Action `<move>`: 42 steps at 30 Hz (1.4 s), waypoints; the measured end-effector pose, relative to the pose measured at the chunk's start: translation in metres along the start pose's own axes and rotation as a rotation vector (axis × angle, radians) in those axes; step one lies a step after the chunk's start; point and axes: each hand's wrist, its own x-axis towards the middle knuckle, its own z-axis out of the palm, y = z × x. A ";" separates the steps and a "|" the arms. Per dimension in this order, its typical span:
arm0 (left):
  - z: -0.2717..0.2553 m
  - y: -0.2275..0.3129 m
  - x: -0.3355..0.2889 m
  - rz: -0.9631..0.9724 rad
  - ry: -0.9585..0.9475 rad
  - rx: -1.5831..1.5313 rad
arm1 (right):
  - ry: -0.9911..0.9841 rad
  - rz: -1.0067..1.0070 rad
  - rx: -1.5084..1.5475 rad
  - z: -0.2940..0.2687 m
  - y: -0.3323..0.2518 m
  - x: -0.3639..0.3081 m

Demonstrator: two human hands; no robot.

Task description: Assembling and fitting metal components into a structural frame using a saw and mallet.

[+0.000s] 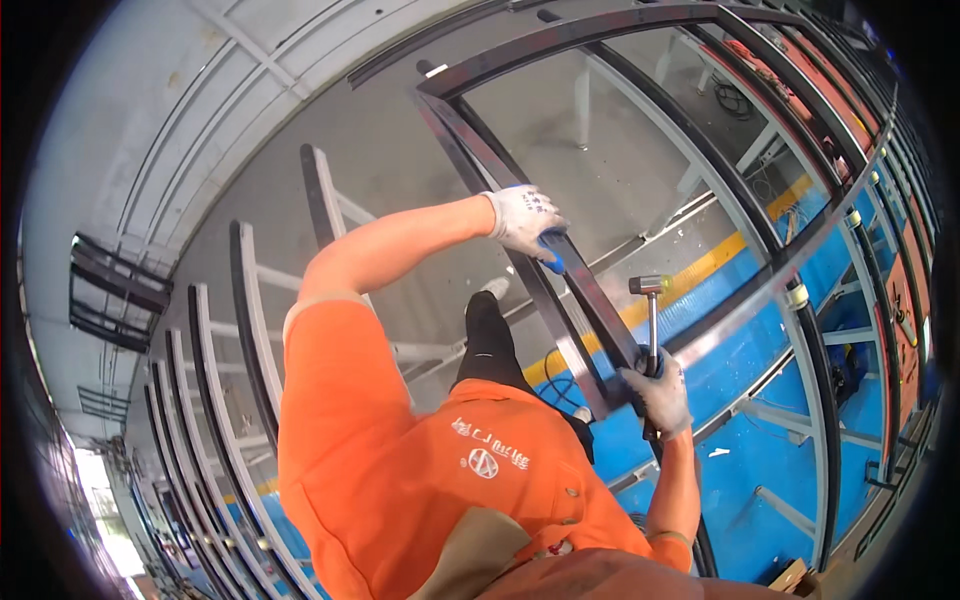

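Note:
A large dark metal frame [597,302] lies in front of me, its near side made of two long bars running side by side. My left hand [527,218], in a white glove with blue on it, is closed around these bars at about mid-length. At the frame's near right corner, my right hand [662,393], also gloved, is closed on the handle of a small mallet [651,286]. The mallet stands upright, with a metal shaft and a black and yellow head above my fist. Whether the right fingers also touch the corner, I cannot tell.
Support racks with black-padded bars [262,330] stand at left; similar padded rails [822,430] are at right. A yellow stripe [712,262] separates grey floor from blue floor [740,350]. Orange-red panels [905,270] are at far right. A dark cable [548,372] lies near my legs.

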 end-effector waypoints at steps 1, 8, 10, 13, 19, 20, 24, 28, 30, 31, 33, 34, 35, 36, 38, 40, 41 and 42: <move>0.010 -0.026 0.005 0.014 -0.025 -0.030 | -0.001 0.026 0.015 0.011 -0.003 0.018; 0.053 -0.164 0.007 0.122 -0.036 -0.190 | 0.005 0.206 0.170 0.091 -0.045 0.127; 0.054 -0.185 0.004 0.116 -0.093 -0.217 | 0.002 0.255 0.194 0.106 -0.054 0.139; 0.055 -0.204 -0.004 0.127 -0.107 -0.293 | -0.006 0.339 0.195 0.117 -0.064 0.160; 0.065 -0.220 -0.003 0.105 -0.230 -0.242 | -0.040 0.431 0.202 0.132 -0.044 0.178; 0.069 -0.219 -0.003 0.102 -0.231 -0.244 | -0.043 0.432 0.200 0.133 -0.039 0.179; 0.095 -0.221 -0.001 0.141 -0.192 -0.233 | -0.129 0.423 0.287 0.143 -0.023 0.182; 0.090 -0.219 -0.003 0.132 -0.221 -0.220 | -0.135 0.425 0.344 0.146 -0.012 0.179; 0.090 -0.218 -0.005 0.126 -0.230 -0.215 | -0.140 0.423 0.361 0.148 -0.013 0.178; 0.091 -0.218 -0.007 0.135 -0.205 -0.225 | -0.130 0.425 0.341 0.149 -0.017 0.177; 0.092 -0.217 -0.011 0.150 -0.154 -0.247 | -0.113 0.429 0.298 0.151 -0.027 0.175; 0.093 -0.217 -0.012 0.156 -0.128 -0.258 | -0.106 0.431 0.276 0.151 -0.029 0.176; 0.094 -0.217 -0.012 0.158 -0.131 -0.260 | -0.106 0.434 0.278 0.152 -0.028 0.175; 0.096 -0.217 -0.012 0.162 -0.122 -0.251 | -0.096 0.443 0.323 0.153 -0.028 0.175; 0.100 -0.215 -0.012 0.175 -0.101 -0.234 | -0.073 0.460 0.412 0.156 -0.024 0.172; 0.091 -0.213 -0.013 0.198 -0.077 -0.252 | -0.008 0.452 0.365 0.160 -0.016 0.168; 0.088 -0.214 -0.014 0.189 -0.118 -0.232 | 0.005 0.391 0.364 0.163 -0.020 0.167; 0.072 -0.211 -0.014 0.192 -0.143 -0.274 | 0.020 0.358 0.363 0.165 -0.009 0.164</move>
